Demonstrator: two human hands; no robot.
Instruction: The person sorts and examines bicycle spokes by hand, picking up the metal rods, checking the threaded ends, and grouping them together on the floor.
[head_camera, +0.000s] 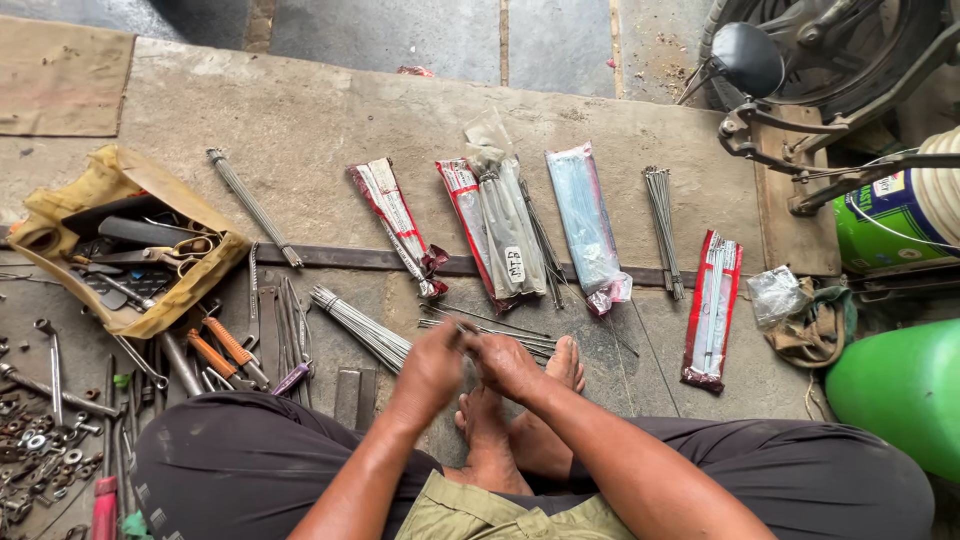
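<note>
Both hands (470, 365) pinch thin grey metal spokes (490, 335) (straight, bundled loosely).

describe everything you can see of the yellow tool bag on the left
The yellow tool bag is a soft, worn cloth pouch, crumpled and lying open on the concrete floor. Scissors and dark metal tools show inside. Its lower edge lies against loose tools spread on the floor. Neither hand touches it.

Bare forearms, barefoot; dark trousers (250, 450), olive shirt hem (490, 510).
</note>
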